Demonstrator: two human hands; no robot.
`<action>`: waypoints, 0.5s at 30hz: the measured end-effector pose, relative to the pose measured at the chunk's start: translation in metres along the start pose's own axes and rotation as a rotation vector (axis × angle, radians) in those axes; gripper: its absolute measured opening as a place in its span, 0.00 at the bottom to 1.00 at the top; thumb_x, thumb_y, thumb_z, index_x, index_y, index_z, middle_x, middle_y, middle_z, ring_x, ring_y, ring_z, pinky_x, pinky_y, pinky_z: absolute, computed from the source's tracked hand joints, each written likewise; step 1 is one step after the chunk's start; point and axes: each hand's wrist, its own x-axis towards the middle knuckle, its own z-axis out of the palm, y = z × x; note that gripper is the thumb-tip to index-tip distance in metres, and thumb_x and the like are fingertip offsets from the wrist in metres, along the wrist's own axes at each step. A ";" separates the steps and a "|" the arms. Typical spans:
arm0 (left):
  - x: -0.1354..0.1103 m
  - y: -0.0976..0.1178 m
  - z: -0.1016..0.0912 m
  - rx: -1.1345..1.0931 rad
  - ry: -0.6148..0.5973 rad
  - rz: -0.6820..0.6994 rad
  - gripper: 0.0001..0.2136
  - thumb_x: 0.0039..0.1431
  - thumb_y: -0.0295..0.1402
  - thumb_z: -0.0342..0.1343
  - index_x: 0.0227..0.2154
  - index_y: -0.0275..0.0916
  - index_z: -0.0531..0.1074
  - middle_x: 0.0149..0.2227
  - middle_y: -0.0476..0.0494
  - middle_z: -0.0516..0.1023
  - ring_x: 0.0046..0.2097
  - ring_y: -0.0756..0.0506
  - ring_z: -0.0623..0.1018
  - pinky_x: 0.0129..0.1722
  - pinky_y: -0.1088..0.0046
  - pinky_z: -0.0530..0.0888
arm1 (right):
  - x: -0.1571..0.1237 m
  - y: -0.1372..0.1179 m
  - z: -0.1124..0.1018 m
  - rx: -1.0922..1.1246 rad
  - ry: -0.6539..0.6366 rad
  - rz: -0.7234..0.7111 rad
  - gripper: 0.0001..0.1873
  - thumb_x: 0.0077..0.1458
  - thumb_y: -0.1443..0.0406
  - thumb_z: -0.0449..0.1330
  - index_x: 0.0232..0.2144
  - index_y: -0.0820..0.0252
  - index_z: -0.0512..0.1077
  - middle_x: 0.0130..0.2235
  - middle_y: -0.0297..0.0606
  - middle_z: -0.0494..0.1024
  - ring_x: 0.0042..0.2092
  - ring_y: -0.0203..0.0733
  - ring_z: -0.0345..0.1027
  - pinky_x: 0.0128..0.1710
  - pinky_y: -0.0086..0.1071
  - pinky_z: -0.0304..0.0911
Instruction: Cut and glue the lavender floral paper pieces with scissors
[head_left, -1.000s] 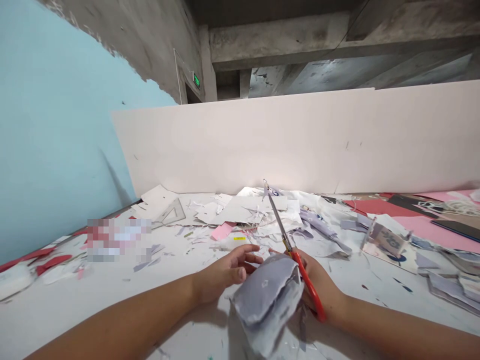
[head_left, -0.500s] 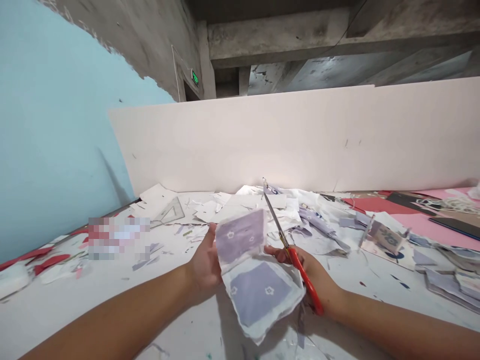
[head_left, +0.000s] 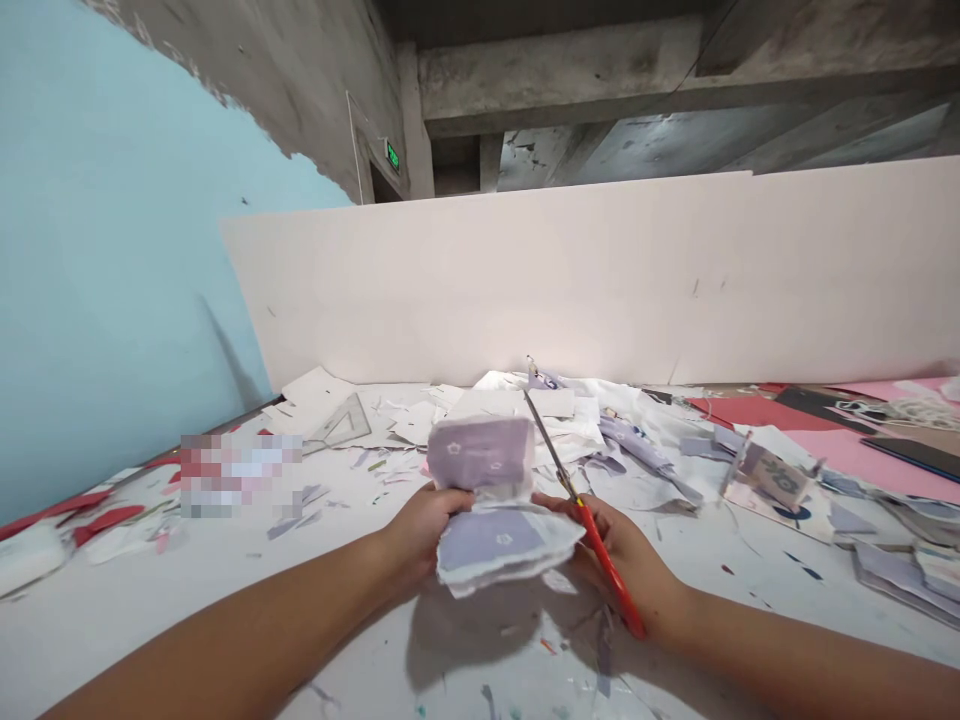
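My left hand (head_left: pixel 418 532) grips the left side of a folded stack of lilac and white paper pieces (head_left: pixel 491 505) with small flower prints, held just above the table. My right hand (head_left: pixel 630 560) holds red-handled scissors (head_left: pixel 577 500) whose blades point up and away, and its fingertips also touch the right edge of the paper stack. The stack's upper flap stands upright while the lower part lies nearly flat.
The white table (head_left: pixel 187 600) is littered with paper scraps. A clear set square (head_left: pixel 341 425) lies at the back left. Pink and red sheets (head_left: pixel 840 430) and cut lilac pieces (head_left: pixel 772 475) lie to the right. A tall white board (head_left: pixel 600 280) stands behind.
My left hand took hold of the paper stack, which unfolded, then was raised and bent so its upper flap stands up. The scissors stayed in my right hand.
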 end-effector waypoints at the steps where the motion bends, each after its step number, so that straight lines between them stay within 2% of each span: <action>1: 0.001 0.001 0.000 0.014 0.056 0.000 0.14 0.40 0.26 0.56 0.35 0.32 0.68 0.18 0.46 0.71 0.22 0.45 0.73 0.22 0.69 0.69 | 0.000 -0.002 0.001 -0.015 0.031 0.003 0.16 0.36 0.58 0.67 0.25 0.59 0.67 0.38 0.44 0.76 0.38 0.49 0.69 0.35 0.39 0.64; 4: 0.001 0.003 -0.003 0.051 0.185 0.058 0.15 0.41 0.30 0.58 0.36 0.35 0.66 0.20 0.48 0.71 0.23 0.46 0.73 0.23 0.69 0.70 | 0.002 -0.005 0.000 -0.005 0.165 0.039 0.16 0.38 0.53 0.64 0.23 0.58 0.69 0.36 0.41 0.76 0.39 0.49 0.69 0.38 0.40 0.64; 6: 0.001 0.001 -0.005 0.082 0.178 0.117 0.16 0.41 0.32 0.60 0.35 0.35 0.67 0.23 0.46 0.73 0.25 0.46 0.74 0.25 0.70 0.70 | 0.005 -0.003 -0.002 0.076 0.194 0.099 0.17 0.41 0.51 0.62 0.25 0.58 0.70 0.38 0.41 0.76 0.41 0.48 0.68 0.42 0.38 0.64; 9: -0.001 -0.006 -0.005 0.123 0.068 0.130 0.16 0.40 0.34 0.62 0.34 0.34 0.69 0.29 0.41 0.76 0.30 0.43 0.76 0.30 0.68 0.71 | 0.010 0.001 -0.005 0.205 0.161 0.127 0.17 0.44 0.51 0.60 0.26 0.59 0.69 0.34 0.40 0.75 0.38 0.43 0.69 0.40 0.34 0.65; 11: -0.003 -0.011 -0.003 0.123 -0.020 0.099 0.17 0.41 0.35 0.61 0.35 0.33 0.69 0.32 0.38 0.76 0.33 0.41 0.76 0.33 0.65 0.71 | 0.011 0.000 -0.006 0.199 0.115 0.116 0.15 0.42 0.54 0.62 0.22 0.59 0.65 0.25 0.36 0.72 0.28 0.38 0.67 0.29 0.30 0.64; 13: -0.005 -0.014 0.000 0.110 -0.102 0.057 0.18 0.43 0.37 0.60 0.37 0.32 0.69 0.34 0.36 0.76 0.35 0.40 0.76 0.36 0.63 0.71 | 0.010 -0.004 -0.007 0.154 0.066 0.134 0.15 0.38 0.60 0.65 0.21 0.59 0.62 0.18 0.28 0.66 0.20 0.32 0.60 0.20 0.26 0.56; 15: -0.008 -0.013 0.003 0.076 -0.184 0.019 0.20 0.45 0.39 0.59 0.40 0.32 0.69 0.36 0.35 0.76 0.37 0.39 0.76 0.38 0.62 0.71 | 0.009 -0.008 -0.006 0.102 0.020 0.152 0.16 0.35 0.63 0.66 0.22 0.59 0.61 0.15 0.24 0.63 0.18 0.29 0.56 0.18 0.25 0.51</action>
